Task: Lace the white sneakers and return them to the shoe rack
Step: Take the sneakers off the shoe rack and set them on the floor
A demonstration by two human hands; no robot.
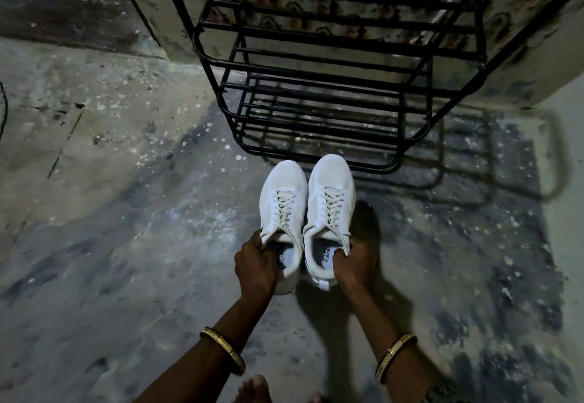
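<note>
Two laced white sneakers are held side by side above the floor, toes pointing at the rack. My left hand (254,265) grips the collar of the left sneaker (282,198). The right sneaker (330,194) is held at its collar by my right hand (355,265), fingers hooked inside the opening. Just beyond the toes stands the black metal shoe rack (319,83), its barred shelves bare. Both laces run crisscross up the eyelets.
The floor (126,197) is worn, stained concrete. The rack stands against a patterned wall (521,7), with a pillar (148,7) at its left. My bare toes (254,390) show at the bottom edge. A dark cable (3,108) runs along the far left.
</note>
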